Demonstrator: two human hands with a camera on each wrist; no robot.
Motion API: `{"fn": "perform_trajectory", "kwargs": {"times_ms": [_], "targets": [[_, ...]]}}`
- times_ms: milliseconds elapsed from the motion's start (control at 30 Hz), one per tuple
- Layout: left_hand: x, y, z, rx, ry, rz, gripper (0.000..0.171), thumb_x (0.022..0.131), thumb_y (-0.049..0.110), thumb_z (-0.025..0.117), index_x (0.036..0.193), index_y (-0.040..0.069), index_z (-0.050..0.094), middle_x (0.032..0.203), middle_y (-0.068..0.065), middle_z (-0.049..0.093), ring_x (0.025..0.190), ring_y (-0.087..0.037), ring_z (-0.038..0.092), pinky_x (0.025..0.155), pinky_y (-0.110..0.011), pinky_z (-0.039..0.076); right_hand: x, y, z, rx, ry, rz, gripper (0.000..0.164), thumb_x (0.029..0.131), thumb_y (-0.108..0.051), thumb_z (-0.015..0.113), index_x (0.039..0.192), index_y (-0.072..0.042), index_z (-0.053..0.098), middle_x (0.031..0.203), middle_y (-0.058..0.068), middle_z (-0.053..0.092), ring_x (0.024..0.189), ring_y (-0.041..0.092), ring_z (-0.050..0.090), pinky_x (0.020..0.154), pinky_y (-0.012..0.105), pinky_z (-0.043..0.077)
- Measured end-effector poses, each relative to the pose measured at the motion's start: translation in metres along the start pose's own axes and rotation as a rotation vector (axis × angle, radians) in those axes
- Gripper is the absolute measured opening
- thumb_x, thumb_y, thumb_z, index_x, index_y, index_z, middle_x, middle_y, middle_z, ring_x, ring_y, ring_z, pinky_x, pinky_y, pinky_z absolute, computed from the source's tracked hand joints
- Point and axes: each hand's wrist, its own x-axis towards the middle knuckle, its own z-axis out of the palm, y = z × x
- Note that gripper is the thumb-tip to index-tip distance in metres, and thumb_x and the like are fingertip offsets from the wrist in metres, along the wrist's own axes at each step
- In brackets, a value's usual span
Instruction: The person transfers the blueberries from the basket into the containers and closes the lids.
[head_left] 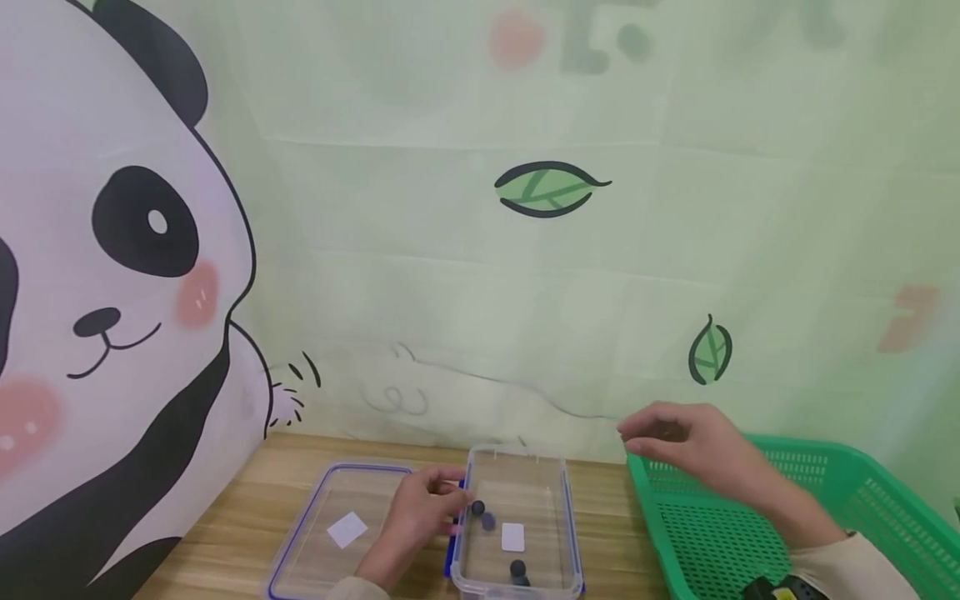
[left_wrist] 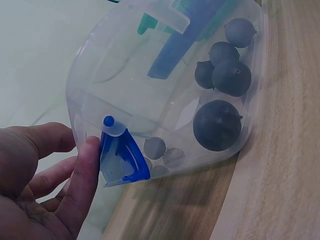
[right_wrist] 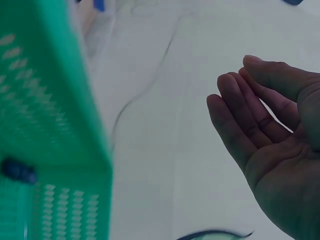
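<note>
A clear plastic container with blue latches stands on the table, holding several dark balls with small nubs. At its left wall, my left hand pinches the rim beside the blue latch. Seen from the left wrist, larger balls lie along one side and smaller ones near the latch. My right hand hovers over the left far corner of the green basket, fingers loosely bent, nothing between thumb and fingertips. A dark object shows in the basket in the right wrist view.
Left of the container lies a clear lid with a blue seal and a white square label. Behind the wooden table hangs a pale green cloth printed with a panda and leaves.
</note>
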Motion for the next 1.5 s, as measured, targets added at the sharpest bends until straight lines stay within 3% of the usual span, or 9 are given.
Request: {"fn": "perform_trajectory", "kwargs": {"times_ms": [333,600,767,967,1100,1367,1467,1500], "targets": [[0.0,0.001,0.0,-0.002,0.003,-0.007,0.038,0.09,0.0,0.078,0.126,-0.006,0.069,0.101,-0.012,0.067,0.081,-0.018,0.069,0.065,-0.035,0.067,-0.004,0.051,-0.018,-0.033,0.02,0.098,0.026,0.103,-0.028,0.073,0.123,-0.013,0.078,0.121,0.003,0.075,0.113,0.022,0.07,0.09,0.032,0.06],[0.0,0.001,-0.001,0.006,0.008,-0.007,0.038,0.09,-0.001,0.078,0.126,-0.006,0.068,0.102,-0.012,0.068,0.082,-0.019,0.069,0.066,-0.035,0.067,-0.007,0.078,-0.025,-0.029,-0.051,0.185,0.033,0.103,-0.027,0.072,0.126,-0.004,0.075,0.124,0.014,0.074,0.11,0.027,0.07,0.092,0.046,0.061],[0.0,-0.001,-0.001,0.008,0.007,-0.01,0.037,0.09,0.0,0.078,0.126,-0.006,0.069,0.102,-0.012,0.068,0.082,-0.019,0.069,0.066,-0.035,0.068,-0.007,0.1,-0.023,-0.036,-0.129,0.168,0.029,0.102,-0.022,0.073,0.122,-0.001,0.076,0.12,0.015,0.075,0.106,0.026,0.071,0.089,0.045,0.063],[0.001,-0.001,0.0,0.011,0.008,-0.015,0.037,0.091,0.0,0.078,0.126,-0.006,0.068,0.102,-0.013,0.068,0.082,-0.019,0.07,0.066,-0.036,0.068,-0.009,0.127,-0.016,0.065,-0.266,0.167,0.024,0.102,-0.01,0.069,0.118,0.007,0.074,0.116,0.022,0.074,0.102,0.036,0.073,0.086,0.049,0.066],[0.0,-0.001,0.0,0.011,0.008,-0.014,0.037,0.09,0.0,0.078,0.126,-0.006,0.068,0.101,-0.013,0.067,0.081,-0.019,0.07,0.065,-0.036,0.068,-0.009,0.138,-0.01,0.057,-0.329,0.157,0.02,0.1,-0.004,0.069,0.114,0.008,0.075,0.114,0.024,0.074,0.099,0.039,0.073,0.083,0.051,0.066],[0.001,-0.001,0.0,0.004,0.009,-0.005,0.037,0.09,-0.001,0.078,0.125,-0.007,0.068,0.1,-0.013,0.067,0.081,-0.019,0.069,0.065,-0.035,0.068,-0.007,0.142,-0.001,0.033,-0.424,0.173,0.017,0.095,-0.001,0.072,0.111,0.002,0.078,0.111,0.016,0.076,0.095,0.031,0.074,0.08,0.043,0.067],[0.001,0.0,0.0,0.002,0.009,0.0,0.037,0.09,-0.001,0.078,0.125,-0.007,0.068,0.101,-0.013,0.067,0.081,-0.019,0.069,0.065,-0.036,0.068,-0.003,0.156,0.001,0.014,-0.455,0.174,0.018,0.095,-0.004,0.073,0.112,0.0,0.078,0.111,0.011,0.077,0.094,0.025,0.075,0.08,0.043,0.067],[0.0,0.0,0.0,0.002,0.008,0.003,0.037,0.09,-0.001,0.078,0.125,-0.007,0.068,0.1,-0.013,0.067,0.08,-0.019,0.069,0.065,-0.036,0.068,-0.001,0.174,0.002,0.024,-0.466,0.173,0.018,0.095,-0.009,0.075,0.112,-0.004,0.08,0.11,0.007,0.077,0.093,0.023,0.075,0.079,0.039,0.067]]}}
